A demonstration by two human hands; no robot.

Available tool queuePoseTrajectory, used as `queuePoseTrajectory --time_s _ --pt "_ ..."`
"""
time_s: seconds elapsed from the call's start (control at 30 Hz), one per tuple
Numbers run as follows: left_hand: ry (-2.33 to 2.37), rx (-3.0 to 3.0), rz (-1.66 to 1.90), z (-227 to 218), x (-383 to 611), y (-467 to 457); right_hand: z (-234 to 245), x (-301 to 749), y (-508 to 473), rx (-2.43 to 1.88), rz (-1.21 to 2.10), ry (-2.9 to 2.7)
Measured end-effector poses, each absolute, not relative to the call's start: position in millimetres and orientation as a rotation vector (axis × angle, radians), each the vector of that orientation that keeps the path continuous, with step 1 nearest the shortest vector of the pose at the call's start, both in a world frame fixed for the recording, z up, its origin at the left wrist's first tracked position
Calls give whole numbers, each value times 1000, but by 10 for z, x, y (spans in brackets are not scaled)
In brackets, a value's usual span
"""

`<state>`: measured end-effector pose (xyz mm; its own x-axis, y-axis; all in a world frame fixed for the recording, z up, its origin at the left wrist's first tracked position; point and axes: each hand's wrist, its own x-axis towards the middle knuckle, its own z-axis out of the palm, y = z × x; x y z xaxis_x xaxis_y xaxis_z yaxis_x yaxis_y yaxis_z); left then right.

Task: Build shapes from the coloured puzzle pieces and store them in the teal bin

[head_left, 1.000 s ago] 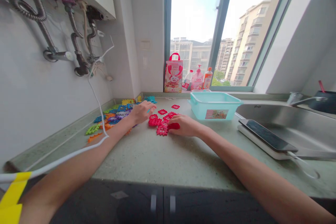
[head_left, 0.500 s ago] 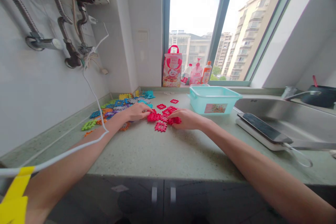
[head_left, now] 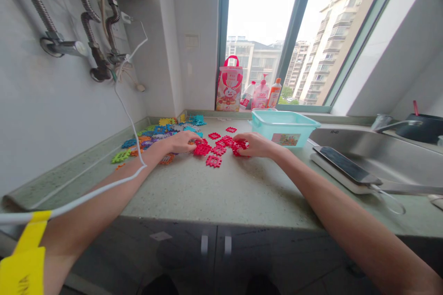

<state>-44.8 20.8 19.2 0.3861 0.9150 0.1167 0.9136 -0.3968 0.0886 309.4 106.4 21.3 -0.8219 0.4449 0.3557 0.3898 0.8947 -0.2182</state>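
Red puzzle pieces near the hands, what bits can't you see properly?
- Head view: some red plastic interlocking pieces are partly covered by the right hand; whether it grips one is unclear.
- The left hand covers pieces below it.
- Inside of the turquoise plastic tub: hidden by its near wall.
- Its label: too small to read.

Bright daylight floods in through the window [head_left: 263,32], overexposing the sky; edges bend.

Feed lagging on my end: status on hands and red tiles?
Left hand and right hand both on red tiles, grip unclear. Tiles clustered on counter. Teal tub just behind right hand.
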Motion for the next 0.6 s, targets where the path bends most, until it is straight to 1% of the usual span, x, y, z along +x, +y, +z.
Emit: queuePoseTrajectory --time_s 0.13,0.23,0.43,0.6 --pt "1706 2679 359 254 -456 176 167 3087 1069 -604 251 -2718" --pt "1735 2588 372 407 -450 103 158 3082 1064 -609 290 -2761" --pt "1720 2244 115 740 -393 -102 163 3061 1038 -638 362 -2759" --pt "1850 2253 -60 741 -194 -278 156 3057 1047 -625 339 -2779"
